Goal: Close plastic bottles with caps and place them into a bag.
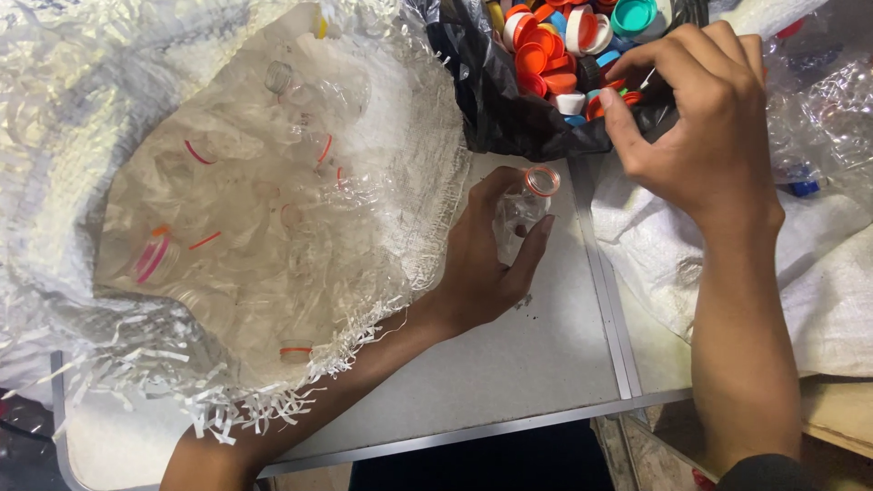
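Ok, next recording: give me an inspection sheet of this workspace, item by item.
Surface: grey table with metal edging, partly bare.
Job's things: clear plastic bottle with orange neck ring, uncapped; black bag of coloured caps.
Clutter: white woven sack holding clear bottles, frayed rim; more crushed bottles at right; white sacking.
Hands: left hand grips the bottle; right hand at the bag's edge, fingers pinched.
Cables: nothing seen.
Surroundings: dark floor below, unclear.

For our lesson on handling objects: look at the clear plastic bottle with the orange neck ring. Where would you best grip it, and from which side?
Probably around the body of the clear bottle, below its orange neck ring, coming from the left side. The left hand already wraps it there, leaving the uncapped mouth free. The right hand is at the black bag of caps.
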